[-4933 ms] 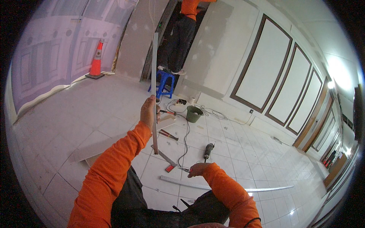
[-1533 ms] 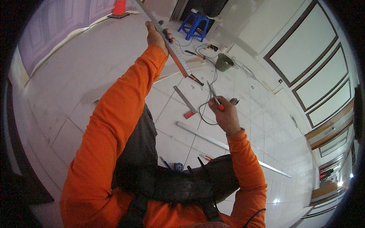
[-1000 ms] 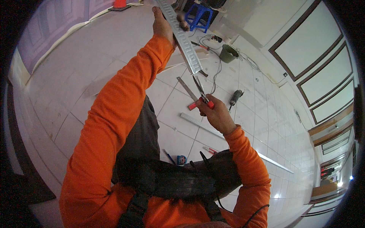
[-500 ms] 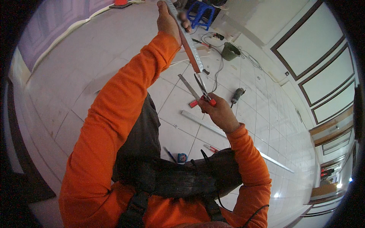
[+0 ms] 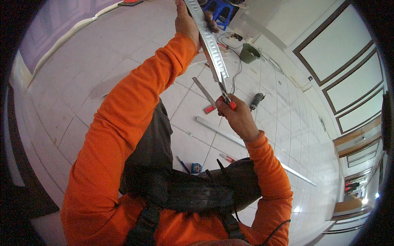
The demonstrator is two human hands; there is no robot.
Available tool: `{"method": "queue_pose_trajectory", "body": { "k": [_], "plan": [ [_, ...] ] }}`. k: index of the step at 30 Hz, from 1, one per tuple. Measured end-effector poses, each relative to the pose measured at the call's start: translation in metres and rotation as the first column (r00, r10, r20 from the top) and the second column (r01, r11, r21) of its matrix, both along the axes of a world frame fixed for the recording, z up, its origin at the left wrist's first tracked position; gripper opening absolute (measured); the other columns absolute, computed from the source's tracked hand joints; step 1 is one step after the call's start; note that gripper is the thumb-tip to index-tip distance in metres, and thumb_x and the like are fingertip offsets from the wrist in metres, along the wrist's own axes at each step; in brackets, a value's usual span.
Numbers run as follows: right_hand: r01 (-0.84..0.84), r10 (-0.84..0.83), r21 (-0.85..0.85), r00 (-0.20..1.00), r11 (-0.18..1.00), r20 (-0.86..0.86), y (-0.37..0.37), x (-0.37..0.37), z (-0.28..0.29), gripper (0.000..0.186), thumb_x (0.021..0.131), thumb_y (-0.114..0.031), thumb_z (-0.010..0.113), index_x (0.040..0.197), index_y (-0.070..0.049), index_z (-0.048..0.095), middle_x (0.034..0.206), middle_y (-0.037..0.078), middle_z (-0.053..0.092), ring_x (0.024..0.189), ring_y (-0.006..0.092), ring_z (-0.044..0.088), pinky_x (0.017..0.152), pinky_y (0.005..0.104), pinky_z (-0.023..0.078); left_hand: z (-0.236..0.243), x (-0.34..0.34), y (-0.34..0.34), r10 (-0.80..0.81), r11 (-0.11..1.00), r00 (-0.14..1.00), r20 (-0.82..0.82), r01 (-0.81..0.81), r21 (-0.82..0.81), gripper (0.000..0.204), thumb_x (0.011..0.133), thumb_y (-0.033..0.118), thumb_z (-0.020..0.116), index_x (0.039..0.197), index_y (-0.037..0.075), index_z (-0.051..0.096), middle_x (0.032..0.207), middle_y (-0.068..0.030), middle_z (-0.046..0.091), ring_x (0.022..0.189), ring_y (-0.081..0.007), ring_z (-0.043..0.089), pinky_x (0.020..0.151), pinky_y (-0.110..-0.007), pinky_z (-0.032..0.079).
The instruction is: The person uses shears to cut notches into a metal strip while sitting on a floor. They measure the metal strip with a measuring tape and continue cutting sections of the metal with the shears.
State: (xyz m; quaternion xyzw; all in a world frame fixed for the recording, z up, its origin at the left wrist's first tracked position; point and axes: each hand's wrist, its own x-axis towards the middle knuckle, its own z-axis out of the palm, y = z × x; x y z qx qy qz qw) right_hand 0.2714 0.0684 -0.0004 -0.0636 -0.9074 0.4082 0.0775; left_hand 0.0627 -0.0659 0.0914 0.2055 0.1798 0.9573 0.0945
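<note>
My left hand (image 5: 189,25), raised at the top of the view, is wrapped round a silver ridged metal channel (image 5: 210,46) that slants down toward my right hand. The fingers of my right hand (image 5: 238,117) are closed on the red handles of a pair of tin snips (image 5: 223,91). The snips' blades meet the channel's lower end; whether they have cut into it I cannot tell. Just left of the snips, a try square (image 5: 204,91) with a red handle lies on the tiles.
Another metal channel (image 5: 221,132) lies on the tiled floor, passing under my right forearm. A power tool (image 5: 257,101) lies to the right. Near my legs are a tape measure (image 5: 196,167) and a red-handled cutter (image 5: 227,158). Farther off stand a green bucket (image 5: 249,53) and blue stool (image 5: 222,12).
The channel has turned so its ridged face shows, and its lower end has shifted slightly right. The snips' blades, spread before, are now closer together at that end.
</note>
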Motion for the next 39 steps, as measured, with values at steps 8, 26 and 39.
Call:
{"method": "queue_pose_trajectory", "body": {
  "k": [8, 26, 39],
  "plan": [
    [-0.034, 0.032, -0.090, 0.999, 0.995, -0.032, -0.007, 0.003, 0.006, 0.027, 0.091, -0.028, 0.062, 0.097, -0.002, 0.058, 0.080, 0.014, 0.063, 0.076, 0.0243, 0.060, 0.072, 0.0362, 0.047, -0.001, 0.013, 0.006, -0.051, 0.998, 0.999, 0.011, 0.051, -0.028, 0.061, 0.092, 0.067, 0.033, 0.116, 0.013, 0.050, 0.064, -0.0032, 0.046, 0.049, -0.0167, 0.047, 0.043, -0.031, 0.044],
    [-0.081, 0.081, -0.075, 0.997, 0.994, 0.000, -0.001, 0.003, 0.008, 0.028, 0.090, -0.030, 0.062, 0.098, -0.003, 0.060, 0.074, 0.007, 0.060, 0.068, 0.0167, 0.055, 0.064, 0.0332, 0.045, 0.002, 0.017, 0.007, -0.024, 0.999, 0.997, 0.076, 0.026, -0.019, 0.059, 0.092, 0.067, 0.033, 0.114, 0.014, 0.047, 0.063, -0.0012, 0.039, 0.047, -0.0143, 0.038, 0.043, -0.032, 0.039],
    [-0.084, 0.111, -0.210, 0.987, 0.974, 0.118, -0.013, 0.011, 0.021, 0.029, 0.093, -0.032, 0.059, 0.087, -0.004, 0.056, 0.067, 0.001, 0.053, 0.061, 0.0117, 0.048, 0.058, 0.0311, 0.041, 0.007, 0.023, 0.000, -0.079, 0.997, 0.996, 0.044, 0.080, -0.010, 0.058, 0.090, 0.069, 0.036, 0.113, 0.016, 0.045, 0.063, 0.0007, 0.036, 0.045, -0.0108, 0.031, 0.041, -0.027, 0.032]
  ]
}}
